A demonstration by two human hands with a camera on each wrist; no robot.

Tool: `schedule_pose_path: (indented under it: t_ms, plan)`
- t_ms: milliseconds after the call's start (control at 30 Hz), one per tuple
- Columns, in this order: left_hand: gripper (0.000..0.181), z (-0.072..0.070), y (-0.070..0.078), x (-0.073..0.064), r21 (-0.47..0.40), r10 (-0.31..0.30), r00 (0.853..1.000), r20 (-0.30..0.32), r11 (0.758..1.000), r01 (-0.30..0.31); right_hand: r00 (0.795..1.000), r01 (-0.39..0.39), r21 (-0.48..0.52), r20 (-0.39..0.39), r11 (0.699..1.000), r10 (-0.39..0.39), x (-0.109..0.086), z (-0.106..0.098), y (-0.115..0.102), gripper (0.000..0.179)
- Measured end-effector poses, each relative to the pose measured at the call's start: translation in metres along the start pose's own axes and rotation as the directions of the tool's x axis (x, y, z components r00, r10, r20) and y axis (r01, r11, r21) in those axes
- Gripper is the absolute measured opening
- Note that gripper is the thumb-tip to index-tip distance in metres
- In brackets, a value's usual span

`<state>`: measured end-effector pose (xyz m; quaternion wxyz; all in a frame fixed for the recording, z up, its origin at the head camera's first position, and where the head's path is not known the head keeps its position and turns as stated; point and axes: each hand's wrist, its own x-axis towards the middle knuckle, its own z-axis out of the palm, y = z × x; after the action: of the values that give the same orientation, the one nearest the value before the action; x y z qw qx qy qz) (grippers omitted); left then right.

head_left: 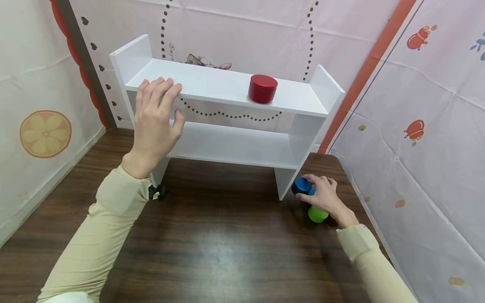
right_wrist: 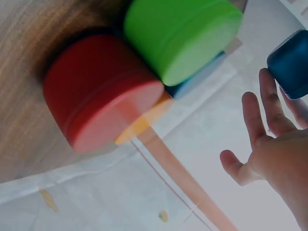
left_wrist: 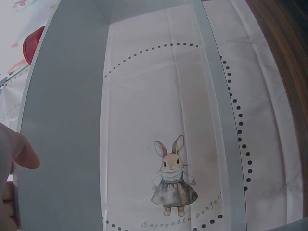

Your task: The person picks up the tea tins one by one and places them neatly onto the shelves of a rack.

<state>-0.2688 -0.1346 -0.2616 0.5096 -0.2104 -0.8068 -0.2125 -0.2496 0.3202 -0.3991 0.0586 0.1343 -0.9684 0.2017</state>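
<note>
My right hand (head_left: 323, 194) pinches a round dark-blue tin (head_left: 301, 185) between thumb and fingers, beside the foot of the white shelf's right side panel. Under and behind this hand stand a green tin (head_left: 317, 215) and a partly hidden red tin (right_wrist: 98, 91). The right wrist view also shows an orange tin (right_wrist: 147, 120) and another blue tin (right_wrist: 199, 77), mostly covered by the others. My left hand (head_left: 154, 120) rests at the front edge of the white shelf (head_left: 212, 80), near its left end, fingers extended over the top board and thumb apart.
A red lidded tin (head_left: 262, 89) sits on the top board, right of its middle. The shelf stands on a dark wooden table (head_left: 212, 223). Near its left foot lies a small black object (head_left: 158, 192). Printed cloth walls (head_left: 428, 168) close in the back and sides.
</note>
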Motion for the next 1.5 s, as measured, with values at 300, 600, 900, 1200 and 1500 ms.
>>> schedule_pose_path:
  t_ms: [300, 600, 900, 1200, 1500]
  plan:
    - [0.044, 0.001, 0.001, 0.001, -0.017, -0.002, 1.000, -0.017, 1.000, 0.002, 0.998, 0.040, -0.004, -0.040, 0.999, -0.040, -0.004, -0.019, -0.015, 0.058]
    - [0.044, 0.002, 0.000, 0.001, -0.029, -0.004, 1.000, -0.025, 1.000, 0.003, 0.988, 0.107, -0.019, -0.112, 0.994, -0.109, -0.010, -0.039, -0.032, 0.054]
    - [0.044, 0.002, 0.000, 0.001, -0.019, -0.005, 1.000, -0.016, 1.000, 0.004, 0.951, 0.206, -0.056, -0.225, 0.977, -0.214, -0.013, -0.053, -0.049, 0.052]
    - [0.044, 0.001, 0.001, 0.001, -0.037, -0.015, 0.999, -0.031, 0.999, 0.014, 0.917, 0.275, -0.073, -0.281, 0.959, -0.284, -0.007, -0.079, -0.074, 0.058]
    - [0.045, 0.002, 0.000, 0.001, -0.030, -0.010, 1.000, -0.020, 1.000, 0.010, 0.918, 0.270, -0.054, -0.286, 0.961, -0.274, -0.001, -0.104, -0.102, 0.055]
